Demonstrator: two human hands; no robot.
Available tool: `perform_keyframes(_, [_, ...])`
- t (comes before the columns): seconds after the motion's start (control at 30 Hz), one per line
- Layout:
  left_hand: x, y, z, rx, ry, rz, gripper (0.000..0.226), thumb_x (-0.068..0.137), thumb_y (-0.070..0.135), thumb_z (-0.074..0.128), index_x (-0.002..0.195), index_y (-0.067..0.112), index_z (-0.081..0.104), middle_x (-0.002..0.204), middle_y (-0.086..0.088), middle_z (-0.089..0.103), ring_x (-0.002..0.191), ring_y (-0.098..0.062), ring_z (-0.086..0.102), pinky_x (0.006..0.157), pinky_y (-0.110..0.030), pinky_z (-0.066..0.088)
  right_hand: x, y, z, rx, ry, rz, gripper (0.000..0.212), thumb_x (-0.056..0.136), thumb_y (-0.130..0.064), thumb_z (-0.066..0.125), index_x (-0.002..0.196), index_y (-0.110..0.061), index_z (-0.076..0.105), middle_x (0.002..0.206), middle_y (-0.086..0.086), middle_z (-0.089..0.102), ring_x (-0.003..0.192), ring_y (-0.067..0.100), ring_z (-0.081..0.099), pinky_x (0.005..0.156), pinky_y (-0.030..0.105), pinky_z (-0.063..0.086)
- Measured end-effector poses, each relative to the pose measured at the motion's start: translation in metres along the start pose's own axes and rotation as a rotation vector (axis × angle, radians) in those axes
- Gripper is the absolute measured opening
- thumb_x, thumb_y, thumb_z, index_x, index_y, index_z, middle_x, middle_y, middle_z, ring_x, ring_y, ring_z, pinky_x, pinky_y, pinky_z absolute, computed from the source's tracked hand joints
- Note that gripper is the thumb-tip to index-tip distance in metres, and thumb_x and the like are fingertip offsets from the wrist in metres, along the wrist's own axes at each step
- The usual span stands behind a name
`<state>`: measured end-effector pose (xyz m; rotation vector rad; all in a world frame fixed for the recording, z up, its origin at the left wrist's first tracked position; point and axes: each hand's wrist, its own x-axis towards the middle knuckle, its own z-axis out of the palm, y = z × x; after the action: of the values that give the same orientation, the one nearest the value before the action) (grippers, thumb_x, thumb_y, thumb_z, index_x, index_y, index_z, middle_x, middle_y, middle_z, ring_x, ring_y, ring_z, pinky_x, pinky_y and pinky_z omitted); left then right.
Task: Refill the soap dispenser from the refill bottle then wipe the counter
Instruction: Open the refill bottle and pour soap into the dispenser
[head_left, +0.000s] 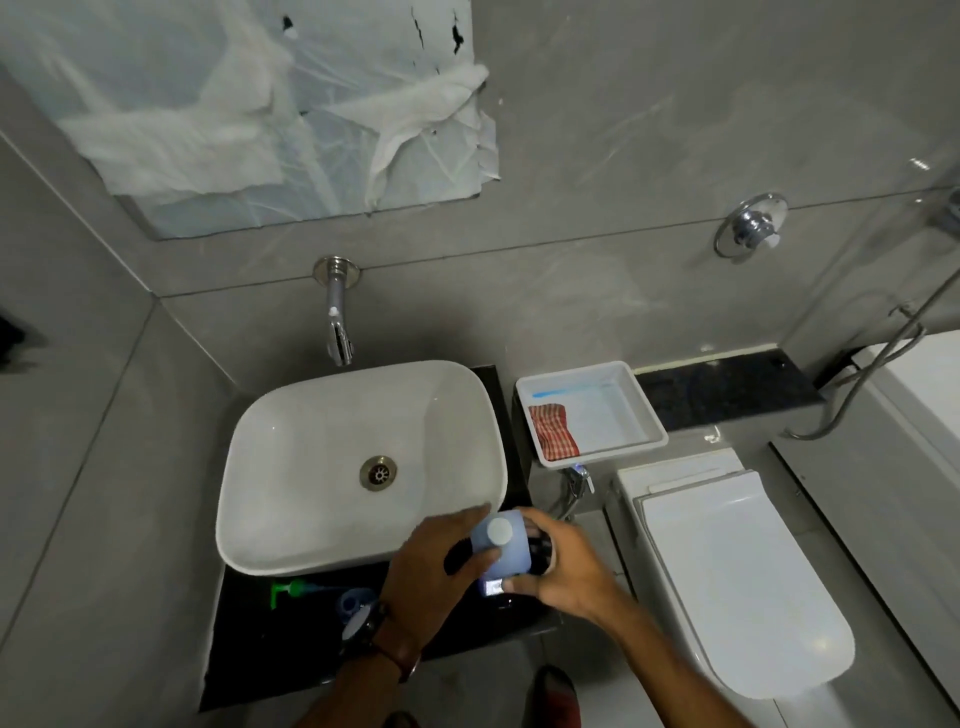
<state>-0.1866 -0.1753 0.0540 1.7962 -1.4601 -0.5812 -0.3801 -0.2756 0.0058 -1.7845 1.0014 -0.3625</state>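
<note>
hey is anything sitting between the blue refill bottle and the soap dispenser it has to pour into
Yes: the refill bottle, held in both hands, has its white cap on. The left hand and wrist also lie between it and the soap dispenser, which sits on the dark counter beside its green pump.

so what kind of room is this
A bathroom, most likely a home one: a white basin under a wall tap, a toilet beside it, and a shower valve on the grey tiled wall.

Bare forearms, brown leather watch strap on left wrist
</note>
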Motion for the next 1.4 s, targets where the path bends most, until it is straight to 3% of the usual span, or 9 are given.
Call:
perform_keyframes(0.13, [0.030, 0.045, -0.049, -0.103, 0.002, 0.089, 0.053, 0.086, 0.048, 0.070, 0.135, 0.038, 0.054, 0.133, 0.020, 0.059, 0.123, 0.005, 0.052, 0.107, -0.018, 0.041, 0.013, -0.067, -0.027, -0.049, 0.041, -0.132, 0.093, 0.056, -0.059, 0.096, 0.138, -0.045, 0.056, 0.124, -0.026, 0.070, 0.113, -0.006, 0.068, 0.099, 0.030, 0.060])
perform_keyframes(0.3, [0.068, 0.107, -0.104, -0.238, 0.132, 0.151, 0.041, 0.085, 0.040, 0.071, 0.124, 0.027, 0.066, 0.120, 0.011, 0.068, 0.112, -0.005, 0.062, 0.099, -0.036, 0.050, 0.026, -0.159, -0.053, -0.093, 0.160, -0.290, 0.082, 0.056, -0.052, 0.097, 0.130, -0.043, 0.063, 0.110, -0.021, 0.074, 0.096, -0.003, 0.072, 0.084, 0.021, 0.062])
perform_keyframes(0.53, [0.078, 0.140, -0.165, -0.383, 0.240, 0.287, 0.043, 0.100, 0.036, 0.047, 0.142, 0.028, 0.050, 0.138, 0.026, 0.055, 0.131, 0.004, 0.049, 0.101, -0.010, 0.040, 0.029, -0.241, -0.083, -0.016, 0.256, -0.387, 0.072, 0.060, -0.049, 0.095, 0.126, -0.041, 0.068, 0.096, -0.010, 0.080, 0.080, 0.011, 0.076, 0.072, 0.028, 0.065])
perform_keyframes(0.63, [0.085, 0.143, -0.182, -0.203, 0.420, 0.342, 0.032, 0.095, 0.035, 0.061, 0.127, 0.033, 0.060, 0.114, 0.032, 0.065, 0.114, 0.007, 0.060, 0.093, -0.015, 0.049, 0.027, -0.255, -0.088, -0.025, 0.269, -0.388, 0.078, 0.057, -0.052, 0.092, 0.130, -0.037, 0.068, 0.105, -0.013, 0.079, 0.088, 0.009, 0.076, 0.079, 0.032, 0.066])
perform_keyframes(0.73, [0.093, 0.149, -0.193, -0.122, 0.484, 0.398, 0.036, 0.084, 0.037, 0.075, 0.116, 0.023, 0.066, 0.101, 0.010, 0.066, 0.098, -0.007, 0.065, 0.085, -0.029, 0.055, 0.026, -0.262, -0.088, -0.030, 0.246, -0.386, 0.078, 0.059, -0.048, 0.094, 0.131, -0.036, 0.067, 0.109, -0.011, 0.079, 0.092, 0.011, 0.076, 0.081, 0.037, 0.067])
perform_keyframes(0.8, [0.099, 0.154, -0.195, -0.090, 0.470, 0.393, 0.049, 0.078, 0.044, 0.078, 0.118, 0.019, 0.066, 0.105, 0.001, 0.064, 0.097, -0.013, 0.063, 0.085, -0.029, 0.055, 0.025, -0.266, -0.087, -0.032, 0.227, -0.386, 0.078, 0.058, -0.052, 0.093, 0.130, -0.038, 0.068, 0.108, -0.011, 0.079, 0.092, 0.012, 0.077, 0.080, 0.039, 0.067])
perform_keyframes(1.03, [0.092, 0.159, -0.189, -0.189, 0.150, 0.344, 0.056, 0.097, 0.051, 0.047, 0.147, 0.028, 0.042, 0.136, 0.021, 0.053, 0.125, 0.005, 0.052, 0.102, -0.015, 0.043, 0.025, -0.270, -0.087, -0.028, 0.231, -0.375, 0.074, 0.058, -0.050, 0.094, 0.127, -0.038, 0.069, 0.106, -0.013, 0.079, 0.093, 0.012, 0.077, 0.078, 0.040, 0.068])
perform_keyframes(1.2, [0.092, 0.148, -0.194, -0.081, 0.389, 0.380, 0.036, 0.096, 0.032, 0.059, 0.131, 0.032, 0.055, 0.126, 0.021, 0.059, 0.117, 0.010, 0.055, 0.099, -0.017, 0.048, 0.030, -0.264, -0.087, -0.045, 0.230, -0.366, 0.073, 0.063, -0.037, 0.097, 0.130, -0.039, 0.067, 0.111, -0.012, 0.077, 0.095, 0.013, 0.076, 0.079, 0.041, 0.068])
perform_keyframes(1.4, [0.096, 0.149, -0.196, -0.129, 0.392, 0.362, 0.048, 0.083, 0.032, 0.077, 0.127, 0.020, 0.064, 0.120, 0.013, 0.067, 0.107, 0.006, 0.063, 0.091, -0.017, 0.053, 0.034, -0.264, -0.082, -0.055, 0.251, -0.419, 0.065, 0.056, -0.054, 0.090, 0.114, -0.062, 0.063, 0.101, -0.028, 0.076, 0.093, -0.003, 0.073, 0.076, 0.021, 0.065])
